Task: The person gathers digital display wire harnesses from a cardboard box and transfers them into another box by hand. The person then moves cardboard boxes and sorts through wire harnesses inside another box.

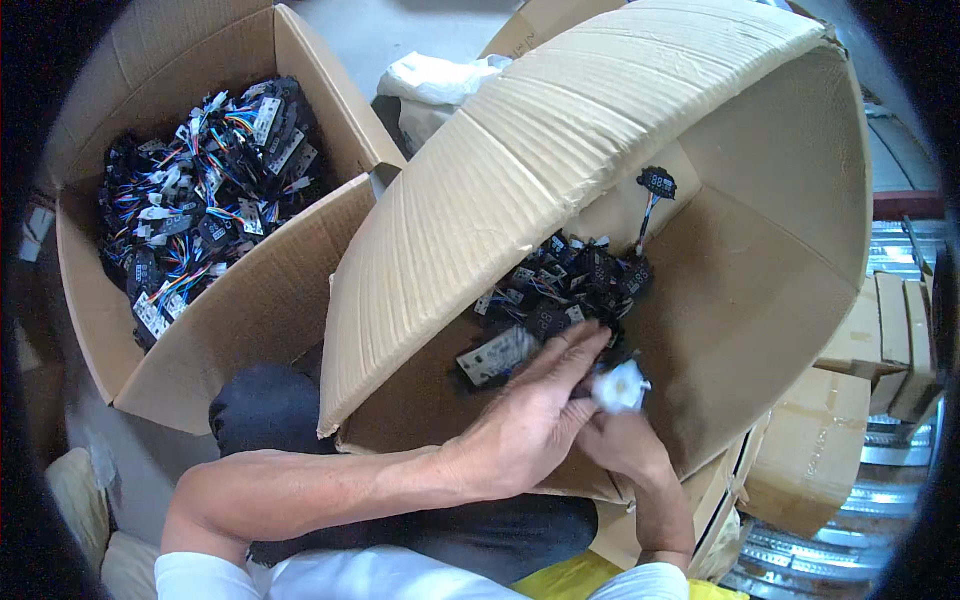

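Picking small wired parts out of a tipped cardboard box (600, 130).

Left hand (530, 425) reaching flat, fingers open, touching the black parts pile (565, 290). Right hand (625, 440) pinching a small white piece (620, 385). Next, likely a careful pull, since wires tangle. Far left, another full box (250, 300) on a grey floor (390, 30); flat cartons (890, 340) right.

We see both bare forearms come up from the lower edge — the left one crossing to the right. Our left hand (525, 420) lies palm down, fingers stretched forward together. Our right hand (622, 440) sits just beneath it, fingers curled — the two touch.
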`<state>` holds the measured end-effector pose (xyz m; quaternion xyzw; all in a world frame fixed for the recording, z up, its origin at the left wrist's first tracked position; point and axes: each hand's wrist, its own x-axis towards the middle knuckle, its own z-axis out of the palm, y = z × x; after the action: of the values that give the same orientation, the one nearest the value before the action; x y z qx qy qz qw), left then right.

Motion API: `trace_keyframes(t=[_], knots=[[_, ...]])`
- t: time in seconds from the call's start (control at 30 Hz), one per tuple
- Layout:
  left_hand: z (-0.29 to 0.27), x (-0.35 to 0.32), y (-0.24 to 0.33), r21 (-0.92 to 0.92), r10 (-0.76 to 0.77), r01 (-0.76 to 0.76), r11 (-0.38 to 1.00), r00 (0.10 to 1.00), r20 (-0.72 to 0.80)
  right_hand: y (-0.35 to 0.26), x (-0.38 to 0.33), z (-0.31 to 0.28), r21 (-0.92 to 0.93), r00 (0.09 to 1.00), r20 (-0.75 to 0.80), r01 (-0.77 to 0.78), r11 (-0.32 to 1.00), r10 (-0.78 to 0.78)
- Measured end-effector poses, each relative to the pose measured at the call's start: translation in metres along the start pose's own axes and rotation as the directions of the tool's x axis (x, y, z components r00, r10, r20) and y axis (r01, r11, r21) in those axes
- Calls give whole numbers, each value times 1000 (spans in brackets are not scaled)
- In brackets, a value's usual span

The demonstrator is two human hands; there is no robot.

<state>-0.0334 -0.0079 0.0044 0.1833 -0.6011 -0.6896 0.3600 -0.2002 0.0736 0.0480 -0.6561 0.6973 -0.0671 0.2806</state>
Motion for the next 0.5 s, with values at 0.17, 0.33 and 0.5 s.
trace_keyframes(t=[0.17, 0.33, 0.5], knots=[[0, -5, -19, 108, 113, -113, 988, 994, 4, 56, 63, 11, 426, 801, 458, 182, 886, -385], [-8, 0, 0, 94, -245, 257, 962, 962, -121, 97, 178, -7, 559, 962, 254, -63, 827, -99], [-8, -2, -7, 75, -34, 40, 996, 996, -76, 101, 301, 45, -98, 946, 35, -318, 943, 323]])
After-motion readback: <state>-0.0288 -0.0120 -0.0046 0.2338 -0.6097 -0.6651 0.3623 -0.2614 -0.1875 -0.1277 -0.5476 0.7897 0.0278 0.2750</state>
